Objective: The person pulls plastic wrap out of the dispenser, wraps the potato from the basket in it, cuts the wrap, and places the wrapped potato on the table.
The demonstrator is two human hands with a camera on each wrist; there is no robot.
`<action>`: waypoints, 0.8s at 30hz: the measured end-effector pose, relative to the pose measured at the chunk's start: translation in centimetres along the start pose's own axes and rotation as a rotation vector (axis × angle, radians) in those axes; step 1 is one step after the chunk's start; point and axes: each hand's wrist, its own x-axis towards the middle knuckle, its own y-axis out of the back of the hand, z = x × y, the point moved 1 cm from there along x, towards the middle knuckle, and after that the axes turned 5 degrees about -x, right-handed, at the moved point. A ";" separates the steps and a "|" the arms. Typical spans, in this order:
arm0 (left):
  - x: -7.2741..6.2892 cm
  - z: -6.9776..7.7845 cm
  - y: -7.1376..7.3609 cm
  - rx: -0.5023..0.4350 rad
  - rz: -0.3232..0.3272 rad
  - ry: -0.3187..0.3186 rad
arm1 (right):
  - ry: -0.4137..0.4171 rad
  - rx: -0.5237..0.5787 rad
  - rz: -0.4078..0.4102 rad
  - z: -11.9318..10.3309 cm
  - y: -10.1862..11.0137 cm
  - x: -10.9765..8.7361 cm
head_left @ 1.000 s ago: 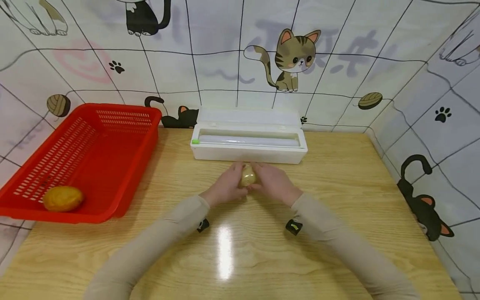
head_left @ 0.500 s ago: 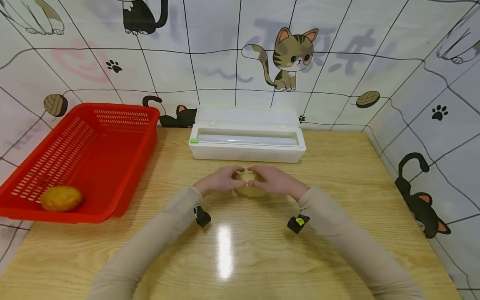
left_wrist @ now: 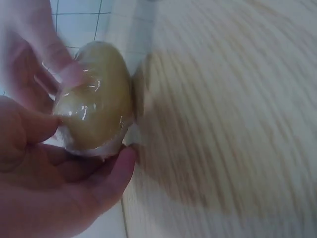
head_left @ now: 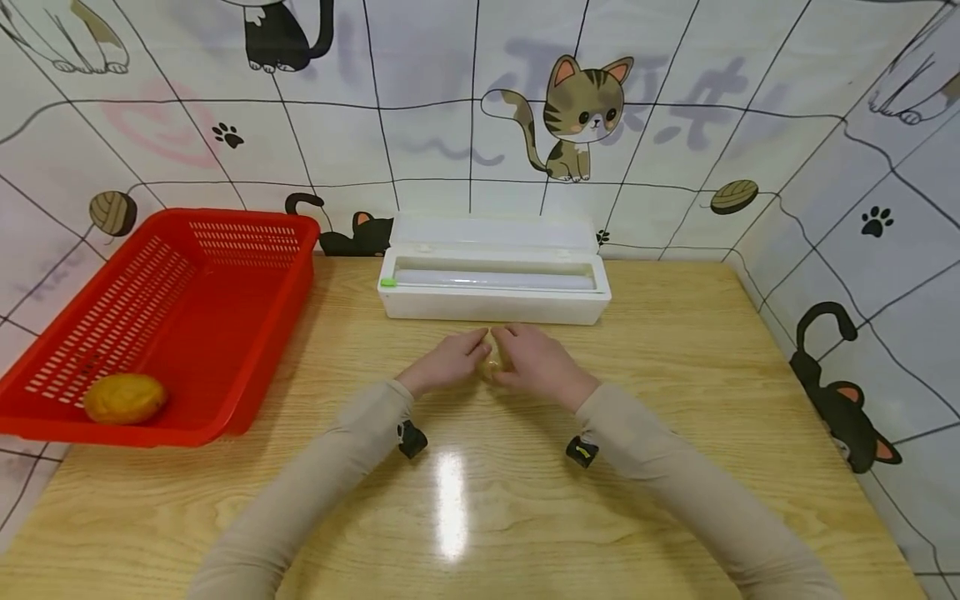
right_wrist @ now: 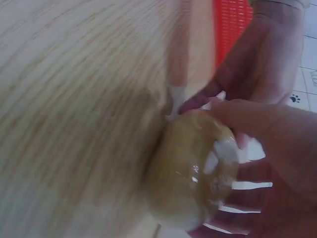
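A potato (left_wrist: 99,94) wrapped in shiny clear film lies on its side on the wooden tabletop, held between both hands. My left hand (head_left: 448,363) grips one end, its thumb on top and fingers curled beneath, where film bunches at the tip, as the left wrist view shows. From the other side my right hand (head_left: 542,363) holds the potato, thumb over it and fingers around its far side in the right wrist view. Most of the potato is hidden by the hands in the head view. Just behind the hands stands a white cling film box (head_left: 495,308), lid raised.
At left, a red plastic basket (head_left: 273,342) holds a yellow oval potato (head_left: 126,398) in its near corner. Inside the white box lies a film roll (head_left: 491,278), with a green slider (head_left: 387,282) at the box's left end. A cat-printed wall covering (head_left: 427,142) borders the table.
Half a second ago the hands were spread wider over the potato, with more of it showing. They have since drawn in around it, and the potato appears turned.
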 end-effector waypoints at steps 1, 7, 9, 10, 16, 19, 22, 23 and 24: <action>0.0 0.1 -0.1 0.037 0.016 -0.019 | 0.000 -0.018 -0.013 -0.1 0.0 0.0; 0.2 0.3 -0.6 0.176 0.047 -0.051 | -0.003 -0.089 -0.015 -0.2 -0.6 0.0; 0.4 0.1 -0.5 0.131 0.035 -0.024 | 0.004 -0.067 -0.013 0.0 -0.9 -0.1; 0.5 0.0 -0.5 0.070 0.030 -0.005 | 0.010 -0.051 -0.004 0.1 -1.2 -0.2; 0.7 -0.7 -0.1 -0.271 0.036 0.118 | 0.026 -0.019 0.060 0.5 -2.8 0.1; 0.5 -0.7 0.0 -0.316 0.083 0.162 | 0.009 -0.035 0.022 0.4 -2.6 0.4; 0.3 -0.7 0.2 -0.397 0.113 0.192 | -0.007 0.023 -0.062 0.5 -1.9 0.5; 0.2 -0.6 0.3 -0.445 0.109 0.194 | -0.013 0.062 -0.082 0.7 -1.6 0.4; 0.1 -0.6 0.3 -0.486 0.100 0.196 | -0.017 0.103 -0.098 0.9 -1.4 0.3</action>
